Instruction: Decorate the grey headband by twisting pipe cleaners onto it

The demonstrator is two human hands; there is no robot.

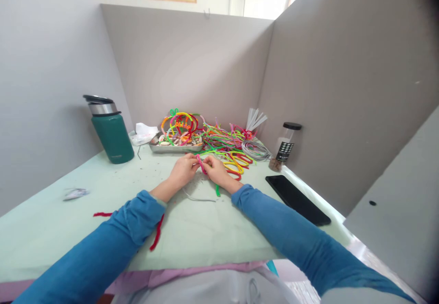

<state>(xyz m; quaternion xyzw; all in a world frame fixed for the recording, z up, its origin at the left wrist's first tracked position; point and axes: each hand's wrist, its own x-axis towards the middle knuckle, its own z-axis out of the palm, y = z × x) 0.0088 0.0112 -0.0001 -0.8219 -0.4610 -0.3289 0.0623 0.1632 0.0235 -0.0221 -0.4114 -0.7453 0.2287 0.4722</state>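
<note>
Table: pale green cloth (202, 244); both forearms reach in over it from the near edge, hands meeting near the middle.
Fuzzy-stick pile: tangled, many-coloured (222, 137), beyond the hands and to the right; its near yellow and red loops (236, 162) lie just beside the right hand.
Tray: metal (176, 149), beyond the left hand, loaded with small pieces and coloured rings.
Left hand: (183, 172) thumb and fingers pinched on the pink stick, at its far part.
Right hand: (216, 171) fingertips pinched on the same stick from the other side; exact contact partly covered by the fingers.
Grey wire: loose (200, 199), on the cloth, nearer the wearer than the hands.
Pink stick: (202, 165) short visible length between the two sets of fingertips, no clear gap to either.
Long axis: far-left to near-right, slanting across the line joining the hands.
Nearer hand: neither clearly; both are at the stick.
Green end: (217, 191) pokes out below the right wrist.
</note>
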